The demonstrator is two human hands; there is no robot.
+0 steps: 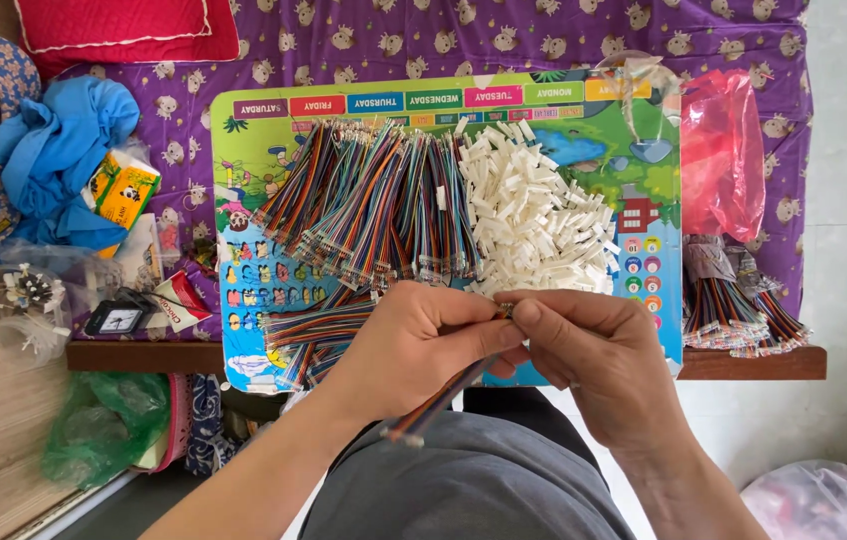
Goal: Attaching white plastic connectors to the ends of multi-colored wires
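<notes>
The left hand (423,345) is pinching a striped ribbon cable (443,395) near its upper end, its tail running down toward the lap. The right hand (593,350) is closing thumb and forefinger on that same end, where a small connector (505,311) seems to be sitting between the fingertips (too small to tell how far it is seated). Both hands are working just in front of the colourful board (643,180), which is carrying a pile of white housings (538,225) beside spread bundles of cables (373,205). More bundles (733,310) are lying at the right edge. This looks like the fitting step, cable end into housing. Judging by the grip, pressing it home is calling for straight alignment and a steady left-hand hold.
</notes>
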